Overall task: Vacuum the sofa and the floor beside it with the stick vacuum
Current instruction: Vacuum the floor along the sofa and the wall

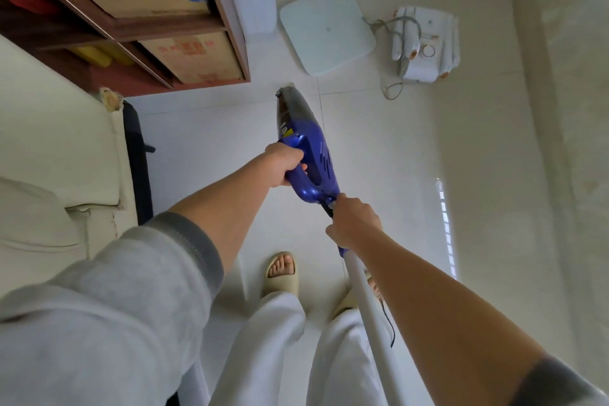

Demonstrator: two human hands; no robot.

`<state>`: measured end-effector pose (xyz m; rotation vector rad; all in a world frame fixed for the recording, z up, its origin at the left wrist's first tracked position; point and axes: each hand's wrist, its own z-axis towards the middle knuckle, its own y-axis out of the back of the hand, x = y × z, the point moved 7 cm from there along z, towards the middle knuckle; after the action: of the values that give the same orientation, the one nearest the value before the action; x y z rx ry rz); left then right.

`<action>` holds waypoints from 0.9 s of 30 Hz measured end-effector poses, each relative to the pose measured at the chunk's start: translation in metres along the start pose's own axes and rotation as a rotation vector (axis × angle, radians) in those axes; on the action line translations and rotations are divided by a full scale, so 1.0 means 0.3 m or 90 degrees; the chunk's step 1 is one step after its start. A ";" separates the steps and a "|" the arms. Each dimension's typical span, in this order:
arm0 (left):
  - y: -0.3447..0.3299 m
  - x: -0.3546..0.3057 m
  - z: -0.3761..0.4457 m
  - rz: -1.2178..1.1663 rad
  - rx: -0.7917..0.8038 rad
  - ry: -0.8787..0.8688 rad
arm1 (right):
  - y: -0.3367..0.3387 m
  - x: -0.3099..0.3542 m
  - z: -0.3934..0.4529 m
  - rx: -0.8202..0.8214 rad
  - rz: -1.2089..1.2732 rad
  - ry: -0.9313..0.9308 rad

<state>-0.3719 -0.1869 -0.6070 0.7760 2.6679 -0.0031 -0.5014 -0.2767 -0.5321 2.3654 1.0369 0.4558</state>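
The blue stick vacuum [308, 145] hangs in front of me over the pale tiled floor [389, 155], its dark nose pointing away. My left hand [286, 164] is wrapped around the blue handle loop. My right hand [354, 221] grips the joint where the body meets the white tube [369, 300], which runs back toward me past my legs. The cream sofa [56, 155] fills the left side, its arm and seat cushion in view. A thin black cord hangs beside the tube.
A brown shelf unit [227, 26] with cardboard boxes stands at the upper left. A white square scale [326, 30] and a small white appliance [425, 43] with a cord lie on the floor ahead. A black object [136, 155] leans by the sofa. My slippered feet [281, 273] stand below.
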 end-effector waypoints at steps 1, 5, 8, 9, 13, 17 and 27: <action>-0.012 -0.011 0.000 0.003 0.003 -0.003 | 0.008 -0.010 0.006 -0.004 0.000 0.003; -0.092 0.012 -0.030 0.020 0.012 0.009 | 0.002 -0.095 -0.010 0.001 0.020 -0.003; -0.172 0.068 -0.067 0.038 0.012 0.028 | -0.044 -0.181 -0.055 0.029 0.040 -0.004; -0.207 0.089 -0.083 0.041 0.008 0.033 | -0.058 -0.219 -0.076 0.039 0.051 -0.008; -0.330 0.169 -0.126 0.048 0.010 0.049 | -0.098 -0.351 -0.138 0.052 0.061 -0.022; -0.479 0.221 -0.168 0.059 0.032 0.058 | -0.105 -0.508 -0.195 0.052 0.063 -0.040; -0.860 0.268 -0.259 0.092 0.065 0.058 | -0.112 -0.850 -0.283 0.065 0.060 -0.115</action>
<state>-0.5952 -0.3564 -0.5869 1.0240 2.7079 -0.0695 -0.7284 -0.4221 -0.5071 2.5001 0.8888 0.2206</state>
